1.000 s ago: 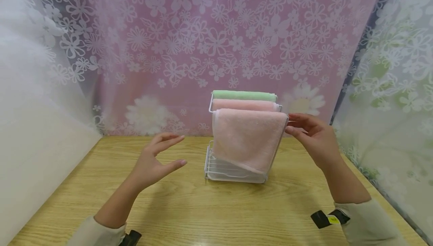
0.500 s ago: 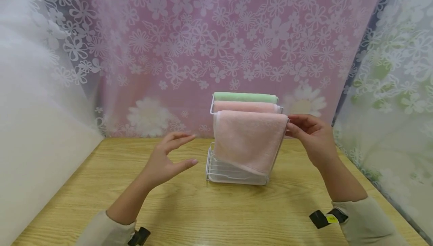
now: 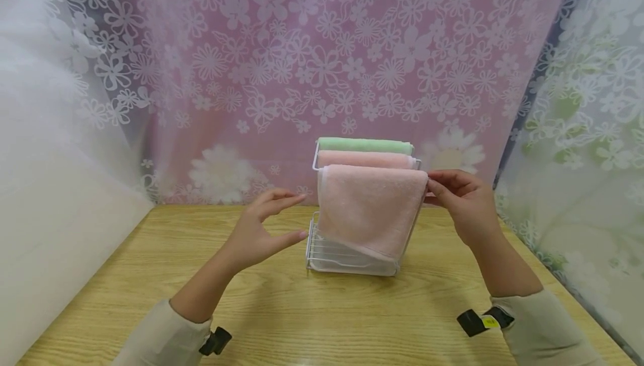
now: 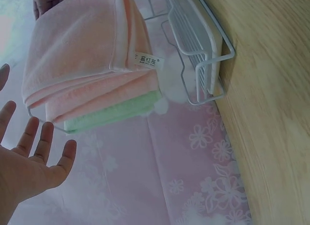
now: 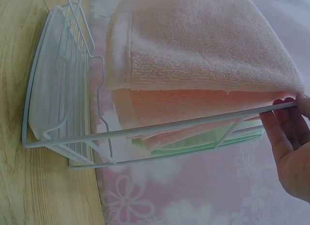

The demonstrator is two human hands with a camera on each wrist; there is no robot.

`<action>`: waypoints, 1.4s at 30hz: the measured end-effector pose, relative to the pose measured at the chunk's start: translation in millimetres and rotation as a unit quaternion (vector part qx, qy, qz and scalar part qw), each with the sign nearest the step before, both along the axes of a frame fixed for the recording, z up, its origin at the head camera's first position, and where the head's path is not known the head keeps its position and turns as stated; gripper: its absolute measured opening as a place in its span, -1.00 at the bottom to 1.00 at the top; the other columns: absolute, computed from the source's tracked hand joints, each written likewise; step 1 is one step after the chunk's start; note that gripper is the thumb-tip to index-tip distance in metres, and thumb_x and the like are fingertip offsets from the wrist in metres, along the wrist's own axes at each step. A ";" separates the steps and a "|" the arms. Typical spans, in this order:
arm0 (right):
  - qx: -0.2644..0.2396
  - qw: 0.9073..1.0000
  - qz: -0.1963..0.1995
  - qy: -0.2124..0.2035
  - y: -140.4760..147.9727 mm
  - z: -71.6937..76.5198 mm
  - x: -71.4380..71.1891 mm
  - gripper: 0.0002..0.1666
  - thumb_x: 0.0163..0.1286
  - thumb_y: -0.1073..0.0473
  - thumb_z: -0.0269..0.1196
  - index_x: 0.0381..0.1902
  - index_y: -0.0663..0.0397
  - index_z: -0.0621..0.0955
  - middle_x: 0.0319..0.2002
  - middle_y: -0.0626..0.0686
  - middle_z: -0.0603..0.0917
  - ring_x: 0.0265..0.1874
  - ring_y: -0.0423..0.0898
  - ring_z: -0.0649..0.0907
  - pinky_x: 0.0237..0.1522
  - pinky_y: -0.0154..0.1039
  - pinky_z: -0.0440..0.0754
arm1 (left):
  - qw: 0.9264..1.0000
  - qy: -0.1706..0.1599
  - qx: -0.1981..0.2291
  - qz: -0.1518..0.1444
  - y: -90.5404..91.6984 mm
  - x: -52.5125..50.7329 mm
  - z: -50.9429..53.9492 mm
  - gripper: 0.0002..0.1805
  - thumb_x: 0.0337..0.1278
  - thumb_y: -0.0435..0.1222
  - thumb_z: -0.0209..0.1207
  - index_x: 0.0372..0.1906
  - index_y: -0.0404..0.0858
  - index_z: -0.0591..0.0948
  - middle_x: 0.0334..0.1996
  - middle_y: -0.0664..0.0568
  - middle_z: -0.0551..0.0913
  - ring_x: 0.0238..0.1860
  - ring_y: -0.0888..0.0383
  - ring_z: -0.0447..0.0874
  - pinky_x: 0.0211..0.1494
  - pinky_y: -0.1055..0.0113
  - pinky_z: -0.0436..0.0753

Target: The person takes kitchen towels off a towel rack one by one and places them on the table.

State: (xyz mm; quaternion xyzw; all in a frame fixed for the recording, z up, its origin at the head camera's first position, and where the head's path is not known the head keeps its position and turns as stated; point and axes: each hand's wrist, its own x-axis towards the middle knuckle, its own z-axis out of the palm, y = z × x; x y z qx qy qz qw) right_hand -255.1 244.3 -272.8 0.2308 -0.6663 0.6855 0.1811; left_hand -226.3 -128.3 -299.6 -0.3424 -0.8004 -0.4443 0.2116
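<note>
A white wire towel rack (image 3: 312, 243) stands on the table, with a pale pink towel (image 3: 372, 204) draped over its front bar. Behind that hang a second pink towel (image 3: 364, 158) and a green towel (image 3: 364, 144). My right hand (image 3: 470, 204) pinches the rack's upper right corner, at the towel's edge; in the right wrist view its fingers (image 5: 286, 128) lie against the white side wire. Left of the rack, my left hand (image 3: 259, 234) is held up with thumb and fingers apart. The left wrist view shows its spread fingers (image 4: 43, 142) clear of the towels.
The rack's base holds a white tray (image 5: 46, 89) beneath its wire shelf. A wood-grain table (image 3: 322, 321) extends in front. Pink flowered sheeting (image 3: 302, 75) hangs behind, with white sheeting (image 3: 60, 159) on the left and a flowered sheet (image 3: 593, 131) on the right.
My left hand has moved right, closer to the rack's left side. My right hand has moved slightly in and now pinches the rack's upper corner. Rack and towels look unmoved.
</note>
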 end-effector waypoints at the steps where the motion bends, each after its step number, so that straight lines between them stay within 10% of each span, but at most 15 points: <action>1: -0.002 1.000 0.003 0.000 0.1 -0.4 -0.2 -0.77 0.36 0.36 0.25 -0.07 0.37 0.65 -0.22 0.02 0.72 -0.29 -0.12 0.73 -0.22 -0.24 0.69 | 1.000 0.002 0.000 -0.002 1.1 -0.6 0.6 -0.36 -0.06 -0.24 0.48 0.24 -0.09 0.59 0.15 0.07 0.51 0.20 0.07 0.42 0.18 -0.08 0.45; 42: -0.020 0.999 0.019 0.019 0.3 -3.1 -3.1 -0.81 0.35 0.44 0.21 -0.10 0.43 0.64 -0.24 0.06 0.71 -0.29 -0.11 0.73 -0.26 -0.20 0.69 | 0.992 0.107 -0.067 0.002 44.1 -23.2 60.1 -0.42 -0.11 -0.23 0.51 0.13 -0.24 0.65 0.06 -0.06 0.59 0.11 0.05 0.52 0.17 0.16 0.50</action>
